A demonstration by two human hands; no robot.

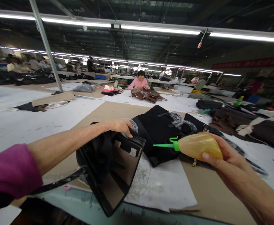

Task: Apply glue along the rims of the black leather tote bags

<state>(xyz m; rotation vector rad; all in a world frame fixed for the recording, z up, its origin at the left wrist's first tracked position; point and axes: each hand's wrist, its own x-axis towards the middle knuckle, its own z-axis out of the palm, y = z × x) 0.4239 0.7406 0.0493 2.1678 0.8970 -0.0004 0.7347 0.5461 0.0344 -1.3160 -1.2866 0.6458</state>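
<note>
My left hand grips the top edge of an open black bag that stands tilted at the table's near edge, its brown inside showing. My right hand is wrapped round a yellowish squeeze bottle with a green pointed nozzle. The nozzle points left, toward the bag's rim, and stays a short way from it. Behind the bottle lies a pile of black bags, some in clear plastic.
The long table carries white paper and brown cardboard sheets. A person in pink sits across it with brown leather pieces. Dark bags lie at the right. A slanted metal post rises at the left.
</note>
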